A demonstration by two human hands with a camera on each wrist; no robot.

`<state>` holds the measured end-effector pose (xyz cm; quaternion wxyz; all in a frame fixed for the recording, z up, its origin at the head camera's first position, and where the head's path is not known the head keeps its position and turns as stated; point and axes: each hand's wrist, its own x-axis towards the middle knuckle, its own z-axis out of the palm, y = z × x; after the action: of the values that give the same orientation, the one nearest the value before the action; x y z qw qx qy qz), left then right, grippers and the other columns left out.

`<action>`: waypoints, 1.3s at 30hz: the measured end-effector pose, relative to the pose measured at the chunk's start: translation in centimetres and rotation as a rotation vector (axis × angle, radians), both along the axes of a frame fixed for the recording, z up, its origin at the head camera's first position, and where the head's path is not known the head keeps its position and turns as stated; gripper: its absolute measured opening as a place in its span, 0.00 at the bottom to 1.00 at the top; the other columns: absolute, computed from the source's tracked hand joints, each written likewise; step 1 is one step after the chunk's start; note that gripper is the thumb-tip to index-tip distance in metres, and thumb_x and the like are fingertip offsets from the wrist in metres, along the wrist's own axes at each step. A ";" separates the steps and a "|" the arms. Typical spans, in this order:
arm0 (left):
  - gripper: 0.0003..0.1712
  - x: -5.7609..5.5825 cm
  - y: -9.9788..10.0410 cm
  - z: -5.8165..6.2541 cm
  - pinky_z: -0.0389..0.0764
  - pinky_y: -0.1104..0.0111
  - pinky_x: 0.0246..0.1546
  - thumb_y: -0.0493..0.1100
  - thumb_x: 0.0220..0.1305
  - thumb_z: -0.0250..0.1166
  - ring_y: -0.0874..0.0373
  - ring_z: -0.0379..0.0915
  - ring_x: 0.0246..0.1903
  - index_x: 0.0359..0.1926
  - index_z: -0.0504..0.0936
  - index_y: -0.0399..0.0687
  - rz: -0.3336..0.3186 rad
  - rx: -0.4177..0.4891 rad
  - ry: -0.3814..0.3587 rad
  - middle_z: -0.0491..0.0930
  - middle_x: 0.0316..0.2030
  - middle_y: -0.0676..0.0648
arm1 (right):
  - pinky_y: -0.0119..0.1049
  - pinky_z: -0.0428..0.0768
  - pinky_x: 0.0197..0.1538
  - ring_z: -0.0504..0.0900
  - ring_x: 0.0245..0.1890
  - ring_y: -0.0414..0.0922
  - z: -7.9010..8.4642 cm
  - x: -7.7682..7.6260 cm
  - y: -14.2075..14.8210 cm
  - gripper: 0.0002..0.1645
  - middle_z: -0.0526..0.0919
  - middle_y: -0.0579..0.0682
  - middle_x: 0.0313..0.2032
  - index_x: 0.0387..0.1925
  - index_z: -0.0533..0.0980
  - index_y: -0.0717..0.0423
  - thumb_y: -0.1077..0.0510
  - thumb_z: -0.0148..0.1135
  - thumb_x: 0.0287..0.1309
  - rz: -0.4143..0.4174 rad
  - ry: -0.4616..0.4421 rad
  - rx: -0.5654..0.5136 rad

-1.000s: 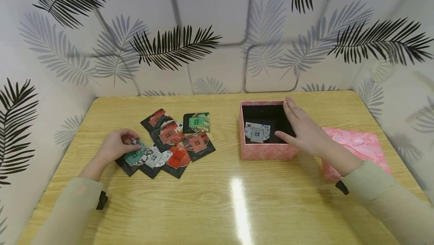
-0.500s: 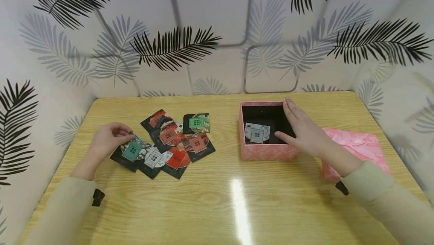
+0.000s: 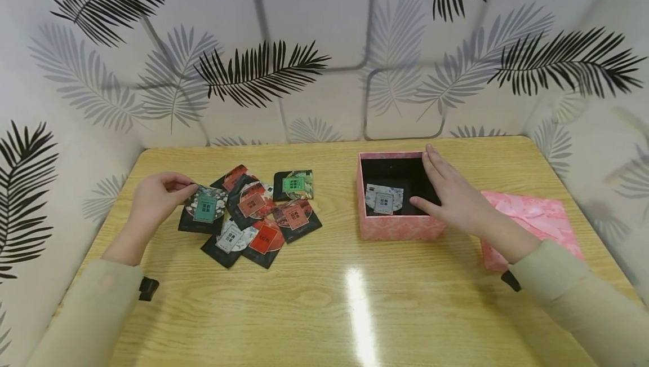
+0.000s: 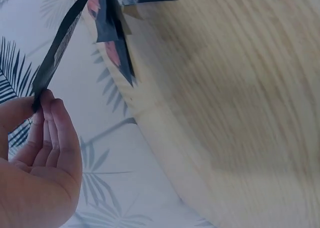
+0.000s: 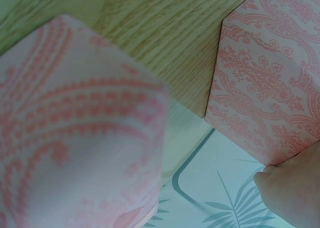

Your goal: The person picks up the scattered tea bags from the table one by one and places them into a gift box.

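Observation:
My left hand (image 3: 161,198) pinches the corner of a black sachet with a green label (image 3: 205,212), lifted over the left part of the table. In the left wrist view the sachet (image 4: 57,45) is seen nearly edge-on between thumb and fingertips. My right hand (image 3: 453,195) rests on the right wall of a pink patterned box (image 3: 403,229), fingers along the rim and thumb over the front edge. Inside the black-lined box lies a sachet with a grey-white label (image 3: 384,200). The right wrist view shows the box's outer wall (image 5: 265,78) with part of the hand at its edge.
Several sachets with red labels (image 3: 263,238) overlap in a pile beside the left hand, along with a white-grey one (image 3: 230,240). A green-labelled sachet (image 3: 294,185) lies behind them. The pink lid (image 3: 545,220) sits right of the box, under the right forearm. A leaf-patterned curtain (image 3: 314,91) backs the table.
My left hand has drawn the green-labelled sachet leftward off the pile's end, then raised it and turned it toward the head camera. The right hand has stayed on the box.

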<state>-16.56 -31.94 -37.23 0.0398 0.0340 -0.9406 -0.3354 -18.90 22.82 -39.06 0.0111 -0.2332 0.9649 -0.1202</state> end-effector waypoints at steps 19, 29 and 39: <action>0.11 -2.4 6.2 1.5 0.81 0.70 0.30 0.44 0.64 0.61 0.60 0.81 0.25 0.42 0.82 0.41 -0.087 0.094 -0.001 0.84 0.35 0.40 | 0.53 0.51 0.71 0.36 0.74 0.50 -0.1 0.1 -0.1 0.59 0.28 0.47 0.74 0.73 0.35 0.57 0.29 0.49 0.59 -0.002 0.004 0.005; 0.10 -4.5 10.1 1.8 0.80 0.69 0.22 0.43 0.63 0.63 0.57 0.81 0.27 0.41 0.83 0.42 -0.138 0.126 0.013 0.84 0.35 0.40 | 0.55 0.52 0.70 0.38 0.74 0.52 0.1 0.1 -0.1 0.57 0.27 0.48 0.74 0.73 0.34 0.57 0.33 0.52 0.61 0.001 0.001 0.007; 0.09 -6.0 14.3 3.1 0.83 0.63 0.36 0.41 0.63 0.63 0.51 0.83 0.31 0.41 0.83 0.41 -0.214 0.219 0.014 0.84 0.36 0.40 | 0.54 0.51 0.71 0.37 0.74 0.51 0.4 0.2 -0.2 0.57 0.26 0.48 0.73 0.73 0.32 0.55 0.32 0.51 0.61 -0.003 -0.008 0.019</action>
<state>-22.58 -17.60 -34.16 0.0062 -0.0648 -0.8964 -0.4384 -18.71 22.61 -38.69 0.0171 -0.2313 0.9662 -0.1122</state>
